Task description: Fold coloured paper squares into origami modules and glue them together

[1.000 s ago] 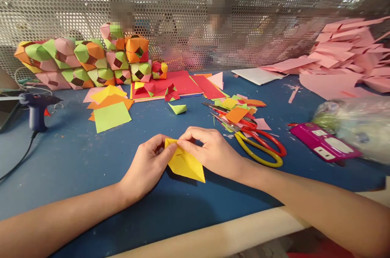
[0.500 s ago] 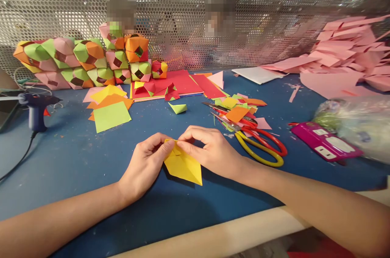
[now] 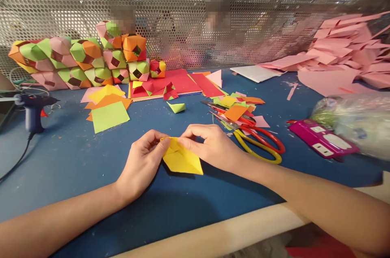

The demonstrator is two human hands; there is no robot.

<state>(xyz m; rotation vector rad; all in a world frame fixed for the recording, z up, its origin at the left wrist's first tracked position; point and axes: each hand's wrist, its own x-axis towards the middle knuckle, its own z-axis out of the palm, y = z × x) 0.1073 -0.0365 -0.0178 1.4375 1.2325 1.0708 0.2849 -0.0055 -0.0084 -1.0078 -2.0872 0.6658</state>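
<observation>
A folded yellow paper [image 3: 183, 160] is held between both hands over the blue table [image 3: 146, 225]. My left hand [image 3: 144, 160] pinches its upper left corner with thumb and forefinger. At the upper right edge, my right hand [image 3: 210, 144] grips the same paper between thumb and fingers. The paper's pointed end faces down and to the right. A small folded green piece [image 3: 176, 107] lies beyond the hands. To the left rests a green square sheet [image 3: 110, 117] on orange and yellow sheets.
A blue glue gun [image 3: 34, 111] stands at the left. Scissors with yellow and red handles [image 3: 258, 148] lie right of my right hand, near a magenta power strip [image 3: 324, 140]. Folded paper balls [image 3: 85, 53] and a pink paper pile [image 3: 344, 50] line the back.
The yellow paper has tilted, its lower point has risen, and more of its top edge shows between the hands. My hands have moved slightly apart.
</observation>
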